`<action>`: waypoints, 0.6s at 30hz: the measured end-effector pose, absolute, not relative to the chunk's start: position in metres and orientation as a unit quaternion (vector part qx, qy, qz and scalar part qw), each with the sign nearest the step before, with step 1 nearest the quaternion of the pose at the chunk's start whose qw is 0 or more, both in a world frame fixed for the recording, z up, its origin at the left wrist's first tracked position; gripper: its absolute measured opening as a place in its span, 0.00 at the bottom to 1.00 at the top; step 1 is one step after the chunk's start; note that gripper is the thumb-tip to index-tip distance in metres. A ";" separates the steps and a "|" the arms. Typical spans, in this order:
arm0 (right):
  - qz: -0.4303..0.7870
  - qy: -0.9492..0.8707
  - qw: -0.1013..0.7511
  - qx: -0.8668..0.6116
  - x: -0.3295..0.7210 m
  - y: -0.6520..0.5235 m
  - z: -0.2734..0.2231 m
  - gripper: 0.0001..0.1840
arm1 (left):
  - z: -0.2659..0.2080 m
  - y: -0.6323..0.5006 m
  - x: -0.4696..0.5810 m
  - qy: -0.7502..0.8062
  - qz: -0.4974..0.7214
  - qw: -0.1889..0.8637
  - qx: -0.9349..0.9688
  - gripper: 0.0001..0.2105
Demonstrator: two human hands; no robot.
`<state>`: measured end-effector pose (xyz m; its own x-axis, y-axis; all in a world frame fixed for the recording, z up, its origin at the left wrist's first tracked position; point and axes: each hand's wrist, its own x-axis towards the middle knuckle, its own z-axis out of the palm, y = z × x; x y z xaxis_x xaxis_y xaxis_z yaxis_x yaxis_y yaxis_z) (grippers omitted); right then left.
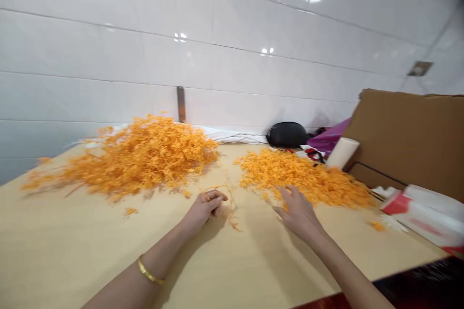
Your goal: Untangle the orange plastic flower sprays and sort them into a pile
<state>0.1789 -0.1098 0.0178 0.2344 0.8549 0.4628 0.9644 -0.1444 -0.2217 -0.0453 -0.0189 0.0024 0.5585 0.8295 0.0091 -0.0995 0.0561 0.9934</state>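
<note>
Pinched in my left hand point(210, 203) is a thin, nearly bare orange stem point(232, 198), its stripped twigs hanging to the right of the fingers. My right hand point(297, 210) is at the near edge of a low pile of loose orange flower heads point(300, 174), with its fingers apart; small orange bits show by the fingertips, and whether they touch is blurred. Beyond my left hand lies a taller heap of dried orange flower sprigs point(152, 154), stems still on. A small orange piece point(130, 211) rests on the table in front of it.
The pale table point(224, 275) meets a white tiled wall. At the back stand a black rounded case point(287, 134) and an upright metal strip point(181, 105). To the right are a cardboard box point(409, 140), a white roll point(342, 153), a purple bag point(328, 137) and a red-and-white plastic bag point(431, 215).
</note>
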 end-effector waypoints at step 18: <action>-0.157 -0.738 0.264 -0.601 0.126 -0.131 -0.044 0.15 | 0.036 -0.009 -0.090 0.352 0.325 0.595 0.645 0.09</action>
